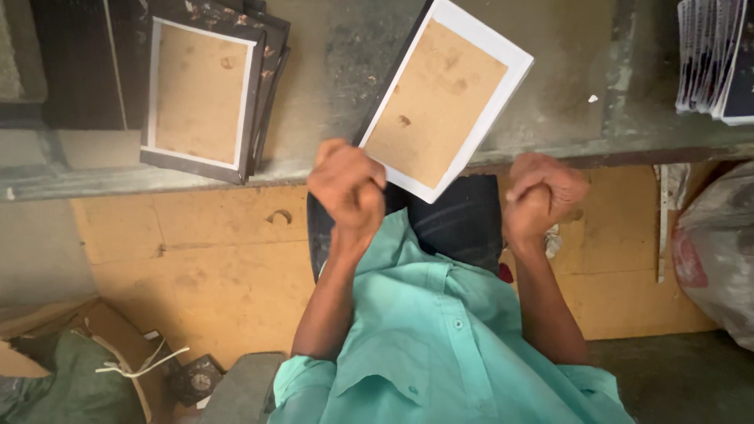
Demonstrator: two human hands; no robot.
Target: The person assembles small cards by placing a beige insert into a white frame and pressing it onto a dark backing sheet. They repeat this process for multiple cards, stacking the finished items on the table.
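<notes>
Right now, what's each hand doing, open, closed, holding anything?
Left hand: closed, gripping the lower corner of the tilted picture frame, backing side up.
Right hand: closed in a fist, apart from the frame; nothing visibly held.

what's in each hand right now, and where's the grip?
Left hand grips the picture frame, back side up, at its lower corner. Right hand is a closed fist off the frame; whether it holds anything small cannot be told.

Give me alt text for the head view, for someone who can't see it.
The left hand grips a corner of a white-edged brown frame backing over a worn bench; the right hand is a closed fist beside it. A similar stack lies at left.
</notes>
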